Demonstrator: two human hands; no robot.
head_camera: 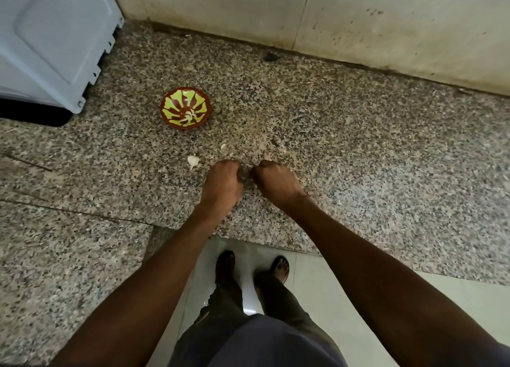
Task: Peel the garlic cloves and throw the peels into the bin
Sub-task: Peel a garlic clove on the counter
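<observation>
My speckled granite counter (pixel 358 151), a stained tiled wall (pixel 358 16) behind it, a pale blue-white appliance (pixel 52 35) at its far left corner, glossy floor tiles (pixel 345 284) below, my sandalled feet (pixel 280 264)

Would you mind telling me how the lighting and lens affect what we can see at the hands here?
Head view: dim, flat light leaves the curled left hand and right hand dark, hiding whatever they hold; wide-angle distortion bends the speckled granite counter edges.
</observation>
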